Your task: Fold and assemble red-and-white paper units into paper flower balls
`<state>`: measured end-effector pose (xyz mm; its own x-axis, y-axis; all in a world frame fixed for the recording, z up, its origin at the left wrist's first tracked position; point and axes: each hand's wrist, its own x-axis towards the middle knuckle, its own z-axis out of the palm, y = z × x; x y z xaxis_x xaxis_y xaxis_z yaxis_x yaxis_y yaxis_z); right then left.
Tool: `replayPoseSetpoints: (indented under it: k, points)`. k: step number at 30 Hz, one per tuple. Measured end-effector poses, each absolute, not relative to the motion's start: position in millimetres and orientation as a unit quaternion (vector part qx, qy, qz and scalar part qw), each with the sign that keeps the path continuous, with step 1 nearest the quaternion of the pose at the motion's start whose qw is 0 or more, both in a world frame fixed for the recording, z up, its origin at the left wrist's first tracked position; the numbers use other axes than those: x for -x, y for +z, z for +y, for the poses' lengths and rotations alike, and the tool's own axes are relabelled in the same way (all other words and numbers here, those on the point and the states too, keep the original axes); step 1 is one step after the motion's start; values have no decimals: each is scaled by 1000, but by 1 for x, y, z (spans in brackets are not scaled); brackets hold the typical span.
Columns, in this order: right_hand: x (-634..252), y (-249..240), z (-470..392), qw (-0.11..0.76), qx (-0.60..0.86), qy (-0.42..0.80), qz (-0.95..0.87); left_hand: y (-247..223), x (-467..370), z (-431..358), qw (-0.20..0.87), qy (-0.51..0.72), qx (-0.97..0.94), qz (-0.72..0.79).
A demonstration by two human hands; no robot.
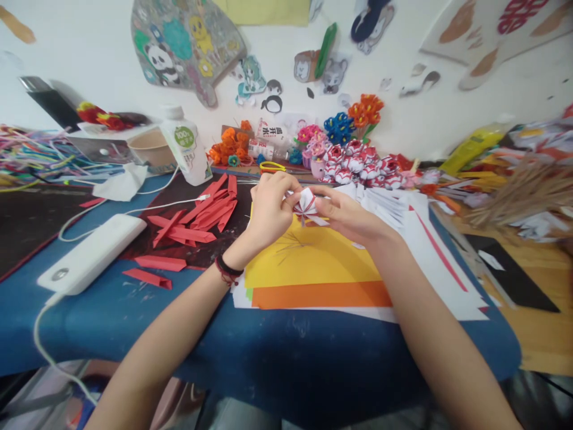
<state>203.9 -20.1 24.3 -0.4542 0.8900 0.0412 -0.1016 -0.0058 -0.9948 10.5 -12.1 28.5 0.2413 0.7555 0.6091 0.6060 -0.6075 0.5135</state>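
A small folded paper flower (pixel 306 203), white with red edges, is held up between both hands above the paper stack. My left hand (pixel 274 203) pinches its left side with thumb and fingers. On the other side, the thumb and fingers of my right hand (pixel 347 212) close round the flower's edge. Beneath them lies a yellow paper sheet (pixel 313 263) with a few thin wire-like strands (pixel 289 243) on it. An orange sheet (pixel 322 295) shows under its front edge. Folded red paper strips (pixel 210 209) lie in a pile left of my left hand.
A white power bank (pixel 92 254) with a cable and a white bottle (pixel 184 146) stand at the left. Finished red-and-white paper flowers (pixel 358 161) crowd the back, near yellow-handled scissors (pixel 273 167). White paper strips (pixel 385 203) lie to the right, by a black flat board (pixel 510 272).
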Motion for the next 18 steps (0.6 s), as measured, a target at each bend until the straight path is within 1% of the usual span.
replayPoseSetpoints:
  k: [1,2,6,9,11,13,15,17,18]
  points:
    - [-204,24,-20,382,322,636,-588,29,-10,-12,90,443,-781,431]
    - [-204,24,-20,386,316,634,-591,30,-9,-11,97,446,-782,425]
    - [-202,20,-18,427,325,606,-587,33,-4,-7,129,417,-804,404]
    - [-201,15,-14,440,333,591,-589,34,-3,-6,122,373,-818,421]
    - [-200,13,-12,453,338,567,-599,34,-3,-6,108,382,-808,435]
    - [-199,12,-11,487,363,491,-625,35,-4,-9,73,420,-784,452]
    - [-197,11,-10,527,398,351,-663,36,-5,-12,8,436,-763,476]
    - [-194,10,-10,545,411,215,-699,37,-7,-16,-47,406,-764,499]
    - [-193,9,-10,545,409,167,-713,37,-7,-17,-61,380,-770,508]
